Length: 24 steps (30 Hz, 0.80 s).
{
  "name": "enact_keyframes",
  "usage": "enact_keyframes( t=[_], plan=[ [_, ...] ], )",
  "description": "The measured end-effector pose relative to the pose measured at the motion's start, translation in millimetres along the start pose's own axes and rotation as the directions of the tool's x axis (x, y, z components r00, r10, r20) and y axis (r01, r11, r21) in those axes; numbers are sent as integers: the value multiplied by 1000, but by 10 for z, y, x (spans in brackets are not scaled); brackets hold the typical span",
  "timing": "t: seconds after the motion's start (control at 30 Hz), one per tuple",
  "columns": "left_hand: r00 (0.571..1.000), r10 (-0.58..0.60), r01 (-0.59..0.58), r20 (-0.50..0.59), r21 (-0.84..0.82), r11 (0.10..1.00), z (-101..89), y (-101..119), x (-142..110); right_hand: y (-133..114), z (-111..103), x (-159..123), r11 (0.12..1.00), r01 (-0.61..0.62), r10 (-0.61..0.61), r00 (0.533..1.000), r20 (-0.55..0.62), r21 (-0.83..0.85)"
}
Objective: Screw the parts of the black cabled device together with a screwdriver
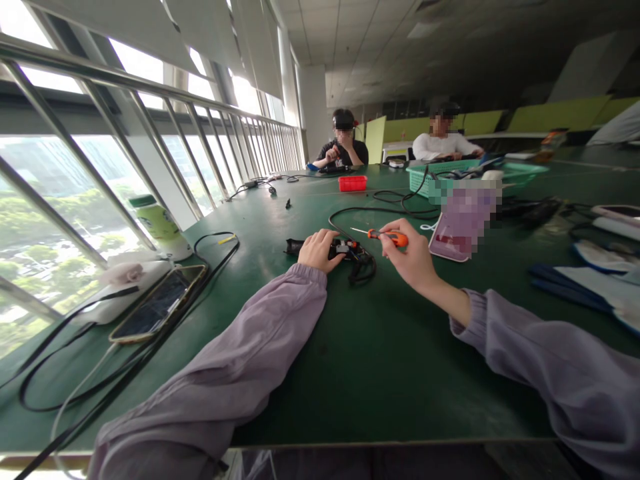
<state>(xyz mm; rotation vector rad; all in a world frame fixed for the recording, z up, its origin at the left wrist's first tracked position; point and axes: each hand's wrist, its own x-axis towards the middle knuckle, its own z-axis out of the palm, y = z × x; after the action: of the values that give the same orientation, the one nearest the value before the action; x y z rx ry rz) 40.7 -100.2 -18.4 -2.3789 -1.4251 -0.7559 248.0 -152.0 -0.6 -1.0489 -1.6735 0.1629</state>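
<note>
Under the left hand (319, 250) lies a device (351, 251) (part-hidden).

Daylight's flooding my feed through the windows (137, 63) at 10 o'clock, blown out white, while the ceiling (500, 47) at 2 looks murky. I get a faint sheen on the tabletop (265, 210) toward 11, blocky pixelation over the purple slab (453, 237) at 3, and wide-angle stretch on the right sleeve (545, 357) at 4. Screwdriver (395, 238) reads clear enough.

Right hand (407, 257) holding screwdriver (399, 239); left hand (317, 251) gripping black device (294, 247)
</note>
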Motion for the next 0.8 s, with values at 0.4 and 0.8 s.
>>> enact_keyframes(
  t=[0.4,0.8],
  plan=[
    [990,-53,45,130,61,997,36,-77,-33,-78,-109,-24,980,-77,78,997,1,184],
    [991,-49,42,123,61,997,39,-77,-35,-79,-104,-17,975,-113,97,991,93,189]
  ],
)
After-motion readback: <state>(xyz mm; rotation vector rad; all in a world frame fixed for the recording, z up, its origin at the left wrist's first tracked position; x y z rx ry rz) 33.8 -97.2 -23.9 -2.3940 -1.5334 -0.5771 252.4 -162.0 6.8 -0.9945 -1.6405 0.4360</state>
